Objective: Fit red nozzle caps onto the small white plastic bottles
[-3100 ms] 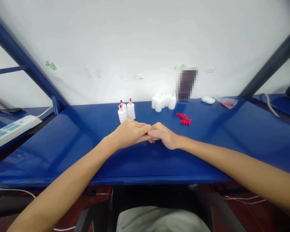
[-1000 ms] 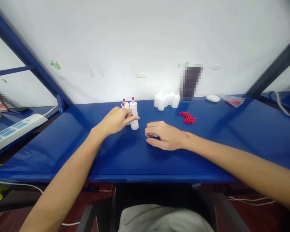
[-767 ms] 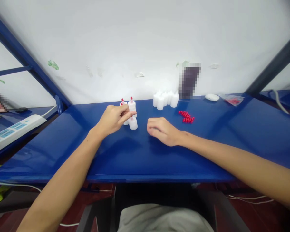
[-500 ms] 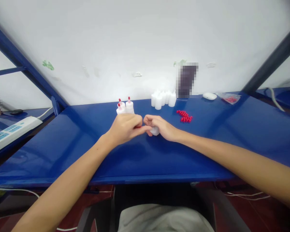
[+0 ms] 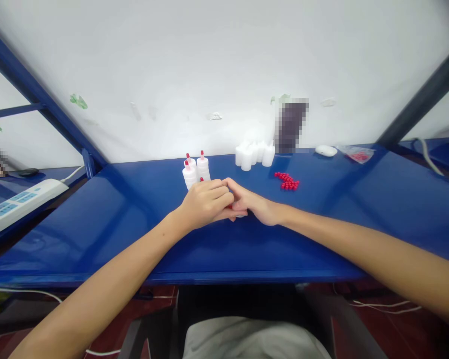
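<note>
My two hands meet above the middle of the table. My right hand [image 5: 256, 203] is closed round a small white squeeze bottle [image 5: 241, 216], of which only a sliver shows between the fingers. Pressed against it, my left hand [image 5: 208, 202] is curled over a small red cap [image 5: 230, 206] at the bottle; whether the cap sits on the bottle is hidden. Just behind my left hand stand several white bottles [image 5: 190, 175] with red-tipped nozzles, one mostly covered by the hand.
Several white bottles without red tips [image 5: 246, 160] stand together at the back of the blue table [image 5: 134, 219]. Loose red caps [image 5: 289, 182] lie to their right. Farther right are a white oval object [image 5: 326, 150] and a clear bag [image 5: 357, 153] of red pieces. A power strip [image 5: 18, 202] lies at left.
My left hand has moved right, onto the bottle in my right hand, and now hides most of it. More of the red-tipped bottles shows behind my left hand.
</note>
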`<state>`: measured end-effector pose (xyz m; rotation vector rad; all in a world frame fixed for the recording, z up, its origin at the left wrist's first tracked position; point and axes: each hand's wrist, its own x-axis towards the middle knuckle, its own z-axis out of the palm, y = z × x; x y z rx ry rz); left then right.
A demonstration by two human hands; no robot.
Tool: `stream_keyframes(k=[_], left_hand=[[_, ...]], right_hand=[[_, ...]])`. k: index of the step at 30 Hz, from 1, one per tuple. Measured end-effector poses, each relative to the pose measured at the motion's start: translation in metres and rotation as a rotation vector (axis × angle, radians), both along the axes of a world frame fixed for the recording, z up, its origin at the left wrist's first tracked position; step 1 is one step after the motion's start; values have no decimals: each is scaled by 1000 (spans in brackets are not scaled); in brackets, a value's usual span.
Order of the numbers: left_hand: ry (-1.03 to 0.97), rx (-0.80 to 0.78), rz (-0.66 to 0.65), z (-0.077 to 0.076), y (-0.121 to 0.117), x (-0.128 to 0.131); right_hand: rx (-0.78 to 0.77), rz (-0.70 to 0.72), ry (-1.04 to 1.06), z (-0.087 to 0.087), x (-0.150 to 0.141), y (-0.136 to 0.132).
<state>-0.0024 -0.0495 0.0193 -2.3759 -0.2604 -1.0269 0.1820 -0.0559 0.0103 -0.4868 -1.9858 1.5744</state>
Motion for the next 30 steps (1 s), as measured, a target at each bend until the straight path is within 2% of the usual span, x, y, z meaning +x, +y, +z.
stream_keyframes(k=[7, 14, 18, 25, 28, 30], left_hand=[[11, -28, -6, -3, 2, -1], [-113, -243, 13, -17, 6, 2], [-82, -214, 14, -19, 6, 2], [-4, -194, -7, -17, 5, 0], [23, -276, -8, -10, 4, -4], [24, -365, 26, -1, 6, -11]], right_hand=[[92, -93, -50, -1, -6, -4], [85, -174, -38, -3, -10, -2], [143, -175, -59, -2, -9, -2], [338, -263, -112, -4, -8, -7], [283, -294, -40, -7, -8, -6], [167, -338, 33, -9, -8, -2]])
